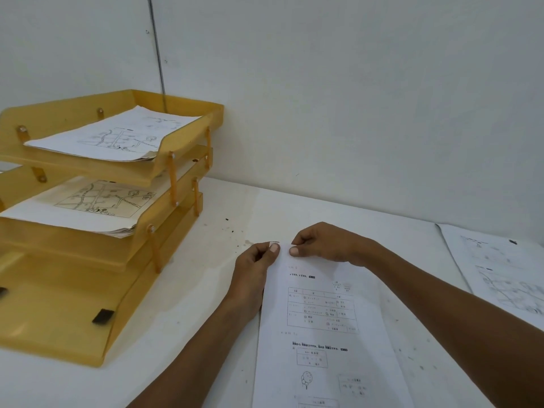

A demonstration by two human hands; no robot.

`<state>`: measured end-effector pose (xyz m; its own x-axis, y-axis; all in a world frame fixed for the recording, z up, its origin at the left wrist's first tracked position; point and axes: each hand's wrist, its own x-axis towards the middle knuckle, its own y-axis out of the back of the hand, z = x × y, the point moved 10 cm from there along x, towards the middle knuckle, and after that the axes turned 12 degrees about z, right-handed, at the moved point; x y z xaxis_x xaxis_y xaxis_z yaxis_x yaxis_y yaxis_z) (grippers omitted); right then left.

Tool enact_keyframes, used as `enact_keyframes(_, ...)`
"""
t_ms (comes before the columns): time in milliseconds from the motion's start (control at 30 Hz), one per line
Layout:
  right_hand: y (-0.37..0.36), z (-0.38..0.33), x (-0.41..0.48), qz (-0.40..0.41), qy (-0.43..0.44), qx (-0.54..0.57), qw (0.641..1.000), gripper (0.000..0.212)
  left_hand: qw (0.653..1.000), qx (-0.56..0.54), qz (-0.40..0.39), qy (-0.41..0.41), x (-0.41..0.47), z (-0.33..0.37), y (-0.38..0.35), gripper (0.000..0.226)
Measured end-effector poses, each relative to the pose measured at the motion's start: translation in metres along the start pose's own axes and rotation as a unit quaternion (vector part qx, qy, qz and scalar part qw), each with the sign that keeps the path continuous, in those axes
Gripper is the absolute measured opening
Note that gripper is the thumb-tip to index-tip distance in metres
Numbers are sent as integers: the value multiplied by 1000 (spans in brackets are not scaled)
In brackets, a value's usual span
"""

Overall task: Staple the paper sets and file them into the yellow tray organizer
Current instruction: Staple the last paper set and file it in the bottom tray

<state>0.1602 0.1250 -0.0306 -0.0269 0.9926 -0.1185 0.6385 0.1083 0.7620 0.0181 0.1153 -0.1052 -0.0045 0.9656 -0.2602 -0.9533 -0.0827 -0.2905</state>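
In the head view, your left hand [253,275] and right hand [326,245] both pinch the top edge of the paper set [323,319], thumbs on top and close together near its upper left corner. Keep the sheets flush there, and hold one pinch firm while you fetch a stapler; none is in sight. The set lies flat on the white table [191,304], printed with tables and text, just right of the yellow tray organizer [59,343], whose upper two trays hold papers.
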Motion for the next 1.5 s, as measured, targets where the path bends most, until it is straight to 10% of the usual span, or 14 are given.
enact_keyframes(400, 19, 22, 5, 37, -19, 26, 999, 10, 976, 140, -161, 34, -23, -15, -25, 33)
enact_keyframes(733, 62, 38, 3, 166, -23, 83, 982, 29, 975, 203, -90, 4, -11, -21, -14, 32)
enact_keyframes(833, 108, 88, -8, 238, -92, -65, 965, 24, 973, 210, -94, 17, -9, -26, -16, 33)
enact_keyframes(933, 101, 142, -28, 114, -197, -200, 953, 47, 970, 220, -97, 25, -8, -27, -18, 33)
enact_keyframes(1200, 102, 165, -37, 125, -213, -217, 945, 43, 968, 223, -113, 20, -22, -17, -22, 34)
enact_keyframes(1333, 127, 151, -38, 298, -226, 126, 919, 34, 972, 211, -102, 30, -22, -17, -19, 32)
enact_keyframes(1500, 101, 94, -17, 206, -206, 649, 703, 29, 976, 187, -98, 52, -19, -18, -18, 31)
